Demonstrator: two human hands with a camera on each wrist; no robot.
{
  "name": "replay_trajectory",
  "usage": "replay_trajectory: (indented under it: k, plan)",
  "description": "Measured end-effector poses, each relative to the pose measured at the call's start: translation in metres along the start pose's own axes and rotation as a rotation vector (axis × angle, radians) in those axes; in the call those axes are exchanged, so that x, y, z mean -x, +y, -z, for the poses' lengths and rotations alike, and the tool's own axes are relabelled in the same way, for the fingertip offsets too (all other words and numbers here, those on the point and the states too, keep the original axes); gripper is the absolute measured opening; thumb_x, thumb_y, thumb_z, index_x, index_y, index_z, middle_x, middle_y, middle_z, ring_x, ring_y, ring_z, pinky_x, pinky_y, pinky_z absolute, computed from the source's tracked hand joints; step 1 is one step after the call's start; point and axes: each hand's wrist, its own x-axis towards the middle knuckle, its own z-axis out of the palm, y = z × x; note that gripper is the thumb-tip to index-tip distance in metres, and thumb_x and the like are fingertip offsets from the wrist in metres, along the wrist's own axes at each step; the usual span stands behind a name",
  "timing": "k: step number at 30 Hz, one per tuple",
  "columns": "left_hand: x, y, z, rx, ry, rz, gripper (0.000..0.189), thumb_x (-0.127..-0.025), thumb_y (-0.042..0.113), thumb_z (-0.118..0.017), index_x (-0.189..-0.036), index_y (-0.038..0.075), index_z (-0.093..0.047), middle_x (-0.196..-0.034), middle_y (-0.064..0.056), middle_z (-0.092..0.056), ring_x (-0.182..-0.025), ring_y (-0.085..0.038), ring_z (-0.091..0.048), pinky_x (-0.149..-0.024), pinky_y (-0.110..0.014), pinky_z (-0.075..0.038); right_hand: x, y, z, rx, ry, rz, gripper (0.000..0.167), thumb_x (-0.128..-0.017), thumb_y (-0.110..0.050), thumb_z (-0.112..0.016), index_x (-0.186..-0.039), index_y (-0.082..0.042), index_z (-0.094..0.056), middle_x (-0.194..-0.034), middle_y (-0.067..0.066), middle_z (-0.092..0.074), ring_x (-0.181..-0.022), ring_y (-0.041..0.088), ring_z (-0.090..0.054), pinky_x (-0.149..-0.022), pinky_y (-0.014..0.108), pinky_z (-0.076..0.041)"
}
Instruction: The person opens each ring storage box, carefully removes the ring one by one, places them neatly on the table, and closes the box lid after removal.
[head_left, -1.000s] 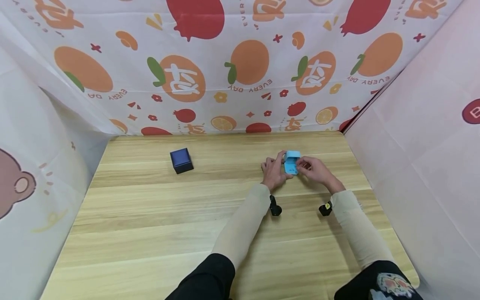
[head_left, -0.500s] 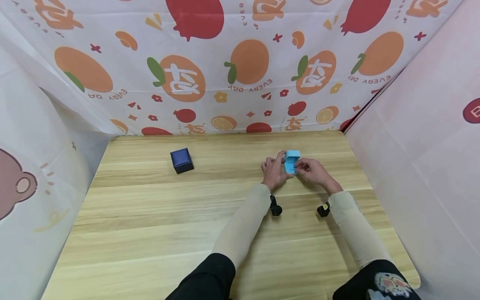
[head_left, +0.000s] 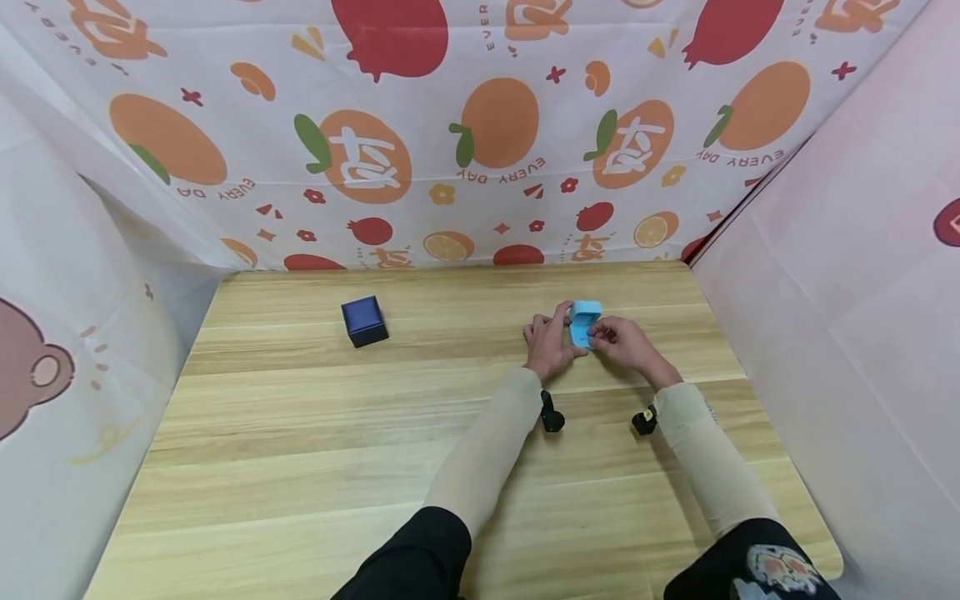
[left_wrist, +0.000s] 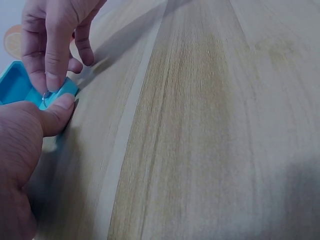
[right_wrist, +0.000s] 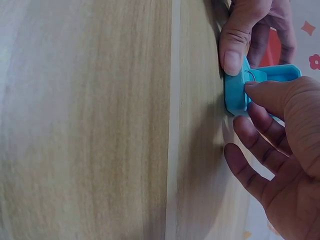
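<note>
A light-blue ring box stands on the table with its lid up. My left hand grips it from the left, and in the left wrist view the left thumb presses on its front edge. From the right, my right hand reaches into the box. Its thumb and a finger pinch a thin silver ring at the cushion. Only part of the ring's band shows; how deep it sits in the slot is hidden by the fingertips.
A dark blue box with its lid down sits on the left of the wooden table. A fruit-print curtain hangs behind the table's far edge, and pale cloths hang on both sides.
The right hand has shifted slightly left and in over the ring box, with its fingers drawn closer together. The left hand and both boxes have stayed in place.
</note>
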Motion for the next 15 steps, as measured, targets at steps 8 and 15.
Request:
replay_trajectory:
  k: [8,15]
  plan:
    - [0.0001,-0.0016,-0.0017,0.022,0.017,-0.020,0.088,-0.082,0.036,-0.085,-0.154,0.032,-0.032,-0.141,0.000,-0.066,-0.115,-0.027,-0.045,-0.096,-0.043,-0.025,-0.0001,-0.0027,0.0006,0.043,0.018,-0.002,0.009,-0.096,-0.007,-0.068,-0.103,-0.002,-0.071,-0.099,0.015,-0.070,-0.089,0.024,-0.065,-0.080,0.037,-0.053]
    - [-0.0027,-0.0065,-0.0055,0.052,0.011,0.004,0.088,-0.082,0.037,-0.085,-0.154,0.030,-0.034,-0.145,0.003,-0.062,-0.118,-0.025,-0.044,-0.100,-0.042,-0.024,-0.0023,-0.0014,-0.0020,0.069,0.019,0.018,0.005,-0.096,-0.006,-0.068,-0.098,-0.004,-0.071,-0.096,0.014,-0.070,-0.088,0.023,-0.064,-0.078,0.035,-0.052]
